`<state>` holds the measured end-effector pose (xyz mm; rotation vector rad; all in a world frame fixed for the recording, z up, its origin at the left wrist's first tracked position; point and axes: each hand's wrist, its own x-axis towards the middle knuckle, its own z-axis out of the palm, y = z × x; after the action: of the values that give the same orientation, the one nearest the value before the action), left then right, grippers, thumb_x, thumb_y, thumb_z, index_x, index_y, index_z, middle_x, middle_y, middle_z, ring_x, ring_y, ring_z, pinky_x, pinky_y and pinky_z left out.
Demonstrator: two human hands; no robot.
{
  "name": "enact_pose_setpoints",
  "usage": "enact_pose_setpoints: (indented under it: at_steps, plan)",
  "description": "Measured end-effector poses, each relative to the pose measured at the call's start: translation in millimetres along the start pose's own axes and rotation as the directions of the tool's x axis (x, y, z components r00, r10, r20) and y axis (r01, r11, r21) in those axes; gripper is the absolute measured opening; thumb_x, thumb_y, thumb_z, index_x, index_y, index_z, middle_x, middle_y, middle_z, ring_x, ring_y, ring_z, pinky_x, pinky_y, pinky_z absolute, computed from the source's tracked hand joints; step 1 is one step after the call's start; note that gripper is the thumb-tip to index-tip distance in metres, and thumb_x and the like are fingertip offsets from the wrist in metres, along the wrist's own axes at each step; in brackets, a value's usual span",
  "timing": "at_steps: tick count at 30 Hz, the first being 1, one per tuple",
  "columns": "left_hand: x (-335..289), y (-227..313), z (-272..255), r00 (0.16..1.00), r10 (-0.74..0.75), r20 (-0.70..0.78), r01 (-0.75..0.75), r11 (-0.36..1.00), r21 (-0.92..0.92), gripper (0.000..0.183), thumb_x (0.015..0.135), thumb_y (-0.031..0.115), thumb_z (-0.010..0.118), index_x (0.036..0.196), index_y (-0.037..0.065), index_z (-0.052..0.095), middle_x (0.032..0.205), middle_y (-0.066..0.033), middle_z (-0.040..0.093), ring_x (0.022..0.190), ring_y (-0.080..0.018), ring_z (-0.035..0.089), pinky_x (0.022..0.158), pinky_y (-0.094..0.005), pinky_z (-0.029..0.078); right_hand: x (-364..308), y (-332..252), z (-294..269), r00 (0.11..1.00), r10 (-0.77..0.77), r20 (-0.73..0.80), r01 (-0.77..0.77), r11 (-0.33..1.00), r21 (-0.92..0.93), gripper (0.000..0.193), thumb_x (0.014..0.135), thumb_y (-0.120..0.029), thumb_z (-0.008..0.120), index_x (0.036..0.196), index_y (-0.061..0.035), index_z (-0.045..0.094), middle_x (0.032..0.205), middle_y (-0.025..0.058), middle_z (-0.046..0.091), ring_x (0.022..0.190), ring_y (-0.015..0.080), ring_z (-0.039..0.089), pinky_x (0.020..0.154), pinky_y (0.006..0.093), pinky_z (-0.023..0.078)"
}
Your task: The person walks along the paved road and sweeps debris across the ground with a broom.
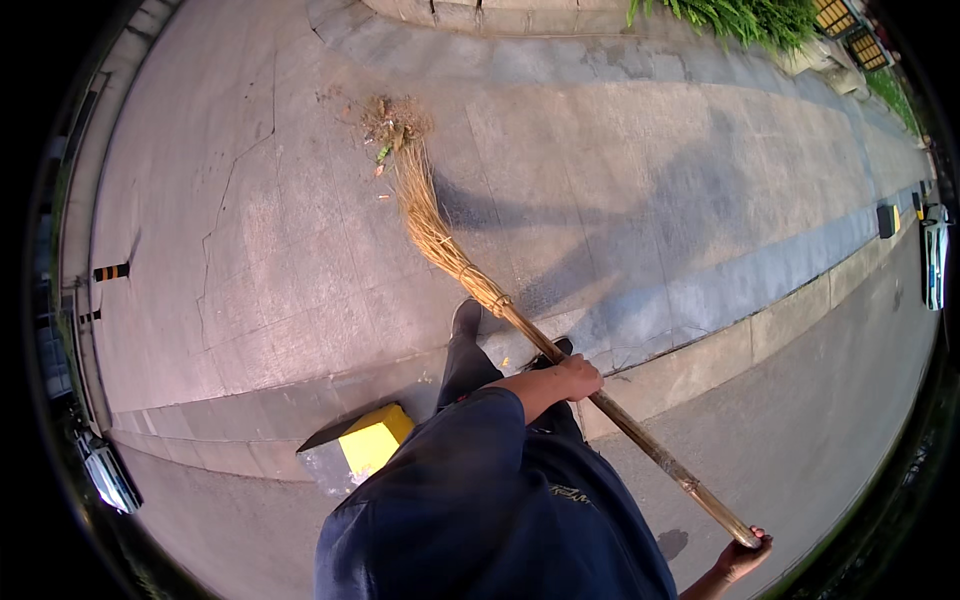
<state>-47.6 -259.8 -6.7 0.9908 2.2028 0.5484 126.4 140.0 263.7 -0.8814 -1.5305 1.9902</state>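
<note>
A person in a navy shirt holds a long twig broom (480, 284) aslant over sunlit pavement (330, 230), both hands closed around its wooden handle (645, 442): the left hand (579, 378) partway along, the right hand (745, 556) at the butt end, near right. The bristles (428, 225) reach to the far left, tips at a loose heap of dry leaves and litter (393, 120). Too sharp a flick of the springy twigs could scatter the light pieces, and fine bits could lodge in the pavement's cracks. Underfoot, a kerb (790, 325) runs close by the shoes (467, 318), with a yellow-faced block (376, 440) near left; a careless backward step might cause a stumble.
</note>
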Motion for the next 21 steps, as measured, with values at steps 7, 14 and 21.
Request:
enact_pose_setpoints:
  at_steps: [7,14,21]
  plan:
    - [-88,-96,-37,0.949,-0.268,0.165,0.249,0.960,0.126,0.012,0.064,0.014,0.060,0.074,0.011,0.064,0.076,-0.0083,0.063,0.078,-0.0271,0.061,0.063,-0.0386,0.047,-34,122,62,0.963,0.256,-0.082,-0.250,0.966,0.071,0.016,0.085,-0.023,0.047,0.078,-0.0084,0.048,0.072,0.0055,0.055,0.076,0.0231,0.055,0.074,0.0331,0.046]
    - [-53,-47,-74,0.996,-0.085,-0.029,0.085,0.996,0.022,0.011,0.066,0.015,0.059,0.077,0.012,0.062,0.078,-0.0092,0.062,0.078,-0.0273,0.061,0.063,-0.0407,0.047,13,59,43,0.999,0.040,0.000,-0.040,0.998,0.044,0.016,0.083,-0.022,0.049,0.077,-0.0072,0.049,0.070,0.0048,0.055,0.073,0.0216,0.056,0.074,0.0342,0.046]
    - [22,-10,-103,0.974,0.081,-0.209,-0.064,0.994,0.089,0.010,0.071,0.017,0.054,0.072,0.012,0.062,0.078,-0.0069,0.062,0.081,-0.0234,0.059,0.071,-0.0359,0.043,15,-23,-12,0.990,-0.141,0.001,0.141,0.990,0.009,0.019,0.086,-0.021,0.044,0.080,-0.0050,0.052,0.078,0.0052,0.058,0.080,0.0202,0.057,0.072,0.0315,0.047]
